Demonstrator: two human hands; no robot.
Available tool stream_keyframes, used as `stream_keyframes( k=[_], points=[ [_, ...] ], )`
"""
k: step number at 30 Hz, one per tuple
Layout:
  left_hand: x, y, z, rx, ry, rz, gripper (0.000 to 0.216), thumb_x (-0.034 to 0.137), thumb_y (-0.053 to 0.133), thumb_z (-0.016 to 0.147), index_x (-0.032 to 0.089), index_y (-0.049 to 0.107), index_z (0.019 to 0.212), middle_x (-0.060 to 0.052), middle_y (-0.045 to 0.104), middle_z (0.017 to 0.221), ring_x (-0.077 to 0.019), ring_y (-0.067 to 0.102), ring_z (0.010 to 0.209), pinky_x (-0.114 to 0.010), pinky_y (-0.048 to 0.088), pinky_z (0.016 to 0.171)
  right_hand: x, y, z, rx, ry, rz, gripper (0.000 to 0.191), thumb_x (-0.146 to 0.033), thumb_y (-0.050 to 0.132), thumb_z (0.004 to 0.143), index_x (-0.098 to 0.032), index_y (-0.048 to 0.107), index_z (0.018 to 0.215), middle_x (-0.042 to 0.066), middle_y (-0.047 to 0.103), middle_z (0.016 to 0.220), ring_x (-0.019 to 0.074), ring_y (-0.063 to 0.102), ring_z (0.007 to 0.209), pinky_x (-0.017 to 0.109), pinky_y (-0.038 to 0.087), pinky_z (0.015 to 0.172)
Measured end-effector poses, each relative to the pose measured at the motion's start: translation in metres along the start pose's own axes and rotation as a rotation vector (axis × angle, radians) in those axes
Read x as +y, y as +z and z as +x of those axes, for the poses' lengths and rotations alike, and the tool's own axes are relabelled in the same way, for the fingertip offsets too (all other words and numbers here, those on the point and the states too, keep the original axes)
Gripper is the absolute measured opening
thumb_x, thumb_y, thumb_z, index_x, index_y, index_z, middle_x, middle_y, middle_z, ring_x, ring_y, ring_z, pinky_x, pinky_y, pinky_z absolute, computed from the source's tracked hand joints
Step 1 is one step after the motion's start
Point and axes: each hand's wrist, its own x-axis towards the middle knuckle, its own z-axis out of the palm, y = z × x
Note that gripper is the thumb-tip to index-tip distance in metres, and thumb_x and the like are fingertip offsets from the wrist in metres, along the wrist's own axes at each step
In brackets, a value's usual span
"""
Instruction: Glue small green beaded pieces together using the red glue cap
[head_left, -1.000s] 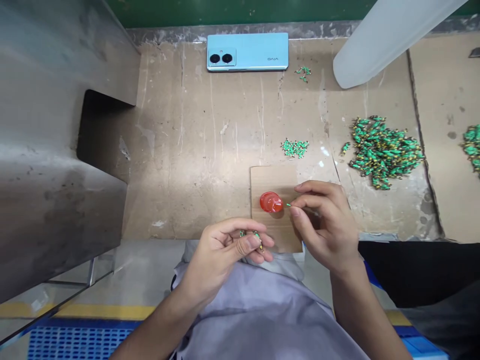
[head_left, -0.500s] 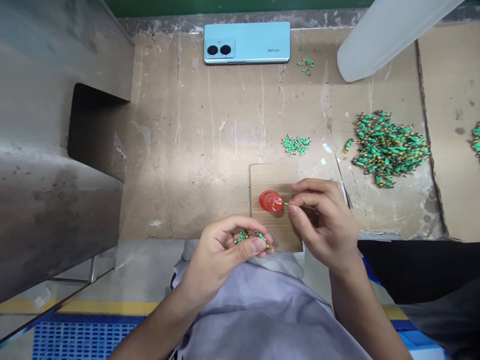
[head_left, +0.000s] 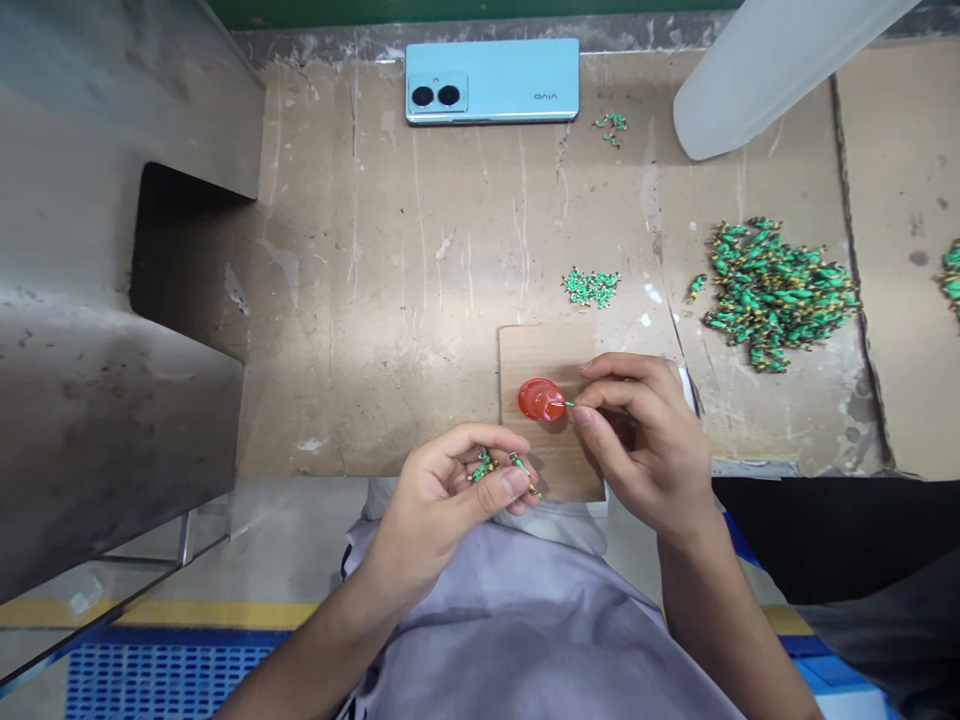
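My right hand (head_left: 645, 440) pinches one thin green piece between thumb and forefinger, its tip touching a small red cap (head_left: 541, 400). The cap sits on a small cardboard square (head_left: 551, 350) at the table's near edge. My left hand (head_left: 450, 490) is curled around several small green-and-yellow parts (head_left: 487, 466), held just off the table's edge above my lap. A large heap of the same green parts (head_left: 776, 295) lies to the right, a small cluster (head_left: 591, 286) just beyond the cardboard square.
A light blue phone (head_left: 491, 82) lies face down at the back. A few green parts (head_left: 611, 126) lie near it. A white tube-like object (head_left: 765, 70) crosses the upper right. A grey metal housing (head_left: 97, 300) fills the left. More green parts (head_left: 951, 275) at the right edge.
The view has shifted slightly. My right hand has brought the green piece's tip closer to the red cap. My left hand's fingers have opened a little, showing more of the parts.
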Motion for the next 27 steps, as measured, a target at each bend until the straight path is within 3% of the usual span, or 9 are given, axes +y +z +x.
stream_keyframes(
  k=[16, 21, 27],
  points=[
    [-0.004, -0.002, 0.001, -0.018, 0.033, 0.012, 0.010, 0.022, 0.094, 0.091, 0.022, 0.088, 0.100, -0.001, 0.085, 0.088, -0.0083, 0.077, 0.074, -0.013, 0.063, 0.070, 0.000, 0.001, -0.003, 0.029, 0.036, 0.029, 0.007, -0.020, 0.071, 0.104, -0.026, 0.070, 0.105, 0.008, 0.073, 0.119, 0.0272, 0.070, 0.114, 0.044, 0.057, 0.094],
    [-0.002, -0.003, -0.001, -0.015, 0.050, 0.028, 0.012, 0.025, 0.095, 0.090, 0.023, 0.087, 0.100, 0.001, 0.084, 0.087, -0.0076, 0.076, 0.072, -0.012, 0.062, 0.067, 0.004, -0.013, -0.009, 0.041, 0.047, -0.058, 0.004, -0.023, 0.072, 0.104, -0.026, 0.070, 0.103, 0.008, 0.075, 0.121, 0.0282, 0.070, 0.114, 0.045, 0.055, 0.096],
    [-0.002, -0.005, -0.001, 0.071, 0.181, 0.368, 0.008, 0.019, 0.090, 0.090, 0.022, 0.086, 0.096, 0.000, 0.084, 0.089, -0.0094, 0.074, 0.075, -0.013, 0.060, 0.069, 0.025, -0.032, -0.016, -0.049, -0.003, -0.177, 0.006, -0.019, 0.069, 0.106, -0.025, 0.067, 0.107, 0.009, 0.076, 0.121, 0.0286, 0.071, 0.115, 0.047, 0.051, 0.098]
  ],
)
